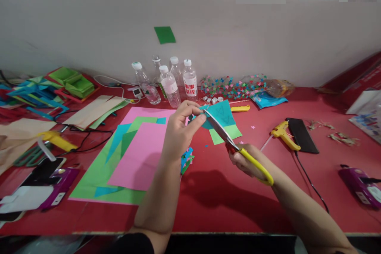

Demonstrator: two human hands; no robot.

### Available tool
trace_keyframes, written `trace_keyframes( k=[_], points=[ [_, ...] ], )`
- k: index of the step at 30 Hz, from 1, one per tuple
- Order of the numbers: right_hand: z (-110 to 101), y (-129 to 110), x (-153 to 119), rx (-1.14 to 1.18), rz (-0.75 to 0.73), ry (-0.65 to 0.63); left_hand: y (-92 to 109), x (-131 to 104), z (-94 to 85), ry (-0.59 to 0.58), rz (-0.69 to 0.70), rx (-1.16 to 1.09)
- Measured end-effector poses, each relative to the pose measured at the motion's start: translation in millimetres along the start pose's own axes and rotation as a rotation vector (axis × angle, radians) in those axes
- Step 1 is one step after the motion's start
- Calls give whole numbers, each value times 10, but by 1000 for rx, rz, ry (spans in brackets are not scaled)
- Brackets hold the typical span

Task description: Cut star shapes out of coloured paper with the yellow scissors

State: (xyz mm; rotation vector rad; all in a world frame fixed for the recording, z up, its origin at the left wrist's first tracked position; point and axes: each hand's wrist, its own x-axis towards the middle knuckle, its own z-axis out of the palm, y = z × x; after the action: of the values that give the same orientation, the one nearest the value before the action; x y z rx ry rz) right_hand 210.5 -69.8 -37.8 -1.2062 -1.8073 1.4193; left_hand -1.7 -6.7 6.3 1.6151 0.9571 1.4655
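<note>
My right hand (pixel 245 160) grips scissors (pixel 228 139) with yellow handles, their blades pointing up and left. My left hand (pixel 186 127) is closed in a pinch by the blade tips, on a small piece of teal paper (pixel 204 108) mostly hidden by the fingers. Just behind the blades is a teal sheet (pixel 222 112) with faint drawn lines, over a light green sheet (pixel 233 131). Small cut paper pieces (pixel 187 158) in blue, green and pink lie beside my left wrist, partly hidden by it.
Coloured sheets (pixel 139 154) lie stacked at left. Several plastic bottles (pixel 171 87) and a star-filled clear bottle (pixel 232 87) line the wall. A yellow glue gun (pixel 284 135) with a cord lies right; another yellow glue gun (pixel 59 141) lies left. A yellow cutter (pixel 240 108) sits behind.
</note>
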Motion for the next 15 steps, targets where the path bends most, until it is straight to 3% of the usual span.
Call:
trace_keyframes(
  k=[8, 15],
  points=[
    [87, -4, -28, 63, 16, -2, -8, -40, 167, 27, 22, -44],
    [152, -33, -28, 41, 47, 55, -15, -51, 199, 31, 4, -57]
  ],
)
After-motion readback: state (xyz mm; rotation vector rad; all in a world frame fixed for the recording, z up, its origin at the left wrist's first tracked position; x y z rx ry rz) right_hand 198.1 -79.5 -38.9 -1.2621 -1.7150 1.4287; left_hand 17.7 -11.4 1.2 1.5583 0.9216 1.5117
